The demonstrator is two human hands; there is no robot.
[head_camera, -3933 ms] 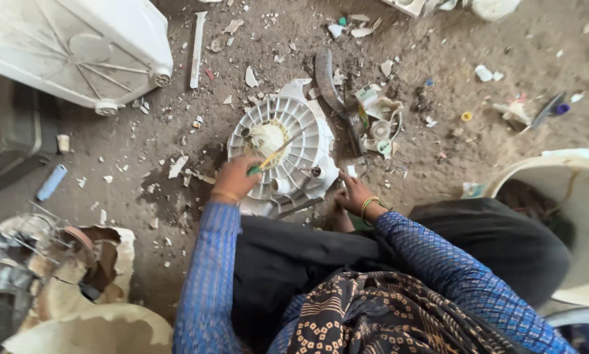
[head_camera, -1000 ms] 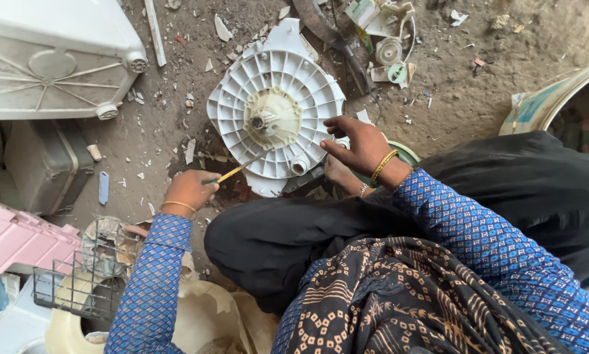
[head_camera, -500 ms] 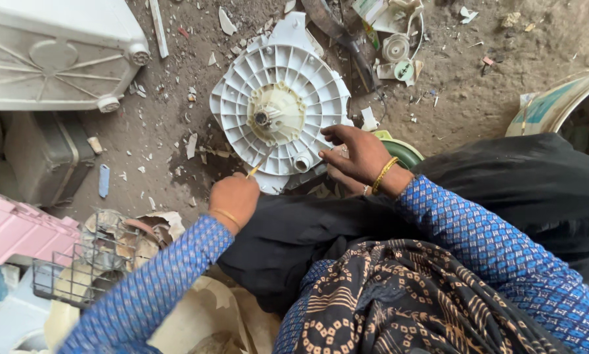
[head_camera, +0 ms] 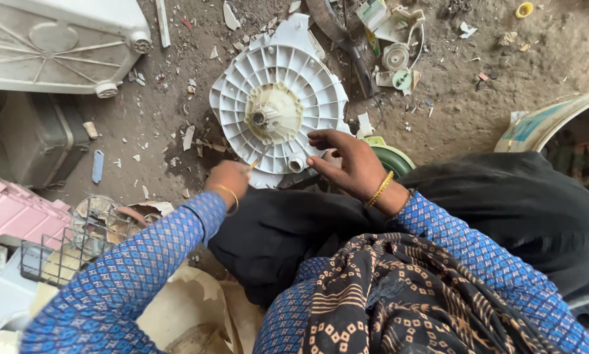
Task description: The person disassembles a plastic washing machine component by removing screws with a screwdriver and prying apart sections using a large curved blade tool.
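A white ribbed plastic disc, round with a cream hub at its centre, lies flat on the dirt ground just beyond the person's knees. The left hand is closed around a thin yellowish tool, whose tip points up toward the hub from the disc's near edge. The right hand rests on the disc's near right rim, fingers spread and loosely curled, clasping nothing. A green-rimmed round part shows just beside that hand, to the right. Far left sits a white moulded appliance panel; near left stand a pink plastic piece and a wire basket. Broken plastic scraps lie beyond the disc.
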